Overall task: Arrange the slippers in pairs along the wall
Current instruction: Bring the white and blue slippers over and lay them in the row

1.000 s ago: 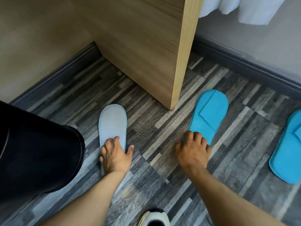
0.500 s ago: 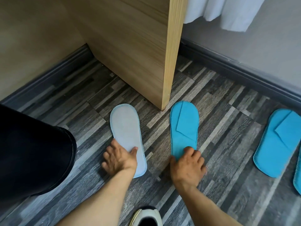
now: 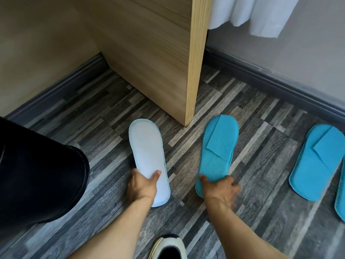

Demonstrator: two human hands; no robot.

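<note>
An upturned slipper (image 3: 148,154) shows its pale sole; my left hand (image 3: 142,185) grips its heel end, thumb on top. A blue slipper (image 3: 217,150) with its strap up is held at the heel by my right hand (image 3: 219,189). Both point toward the wooden panel. Another blue slipper (image 3: 317,161) lies on the floor at the right, toe toward the wall (image 3: 298,53), and the edge of a further blue slipper (image 3: 340,199) shows at the frame's right border.
A wooden cabinet panel (image 3: 164,58) stands on the grey plank floor just beyond the held slippers. A dark skirting board (image 3: 270,81) runs along the wall. A black bin (image 3: 37,174) is at the left. White cloth (image 3: 252,14) hangs above. A white shoe (image 3: 168,247) is at the bottom.
Both hands have gone from pressing flat on the slippers' heels to gripping them. The two slippers now point toward the panel and lie nearer each other than a second ago.
</note>
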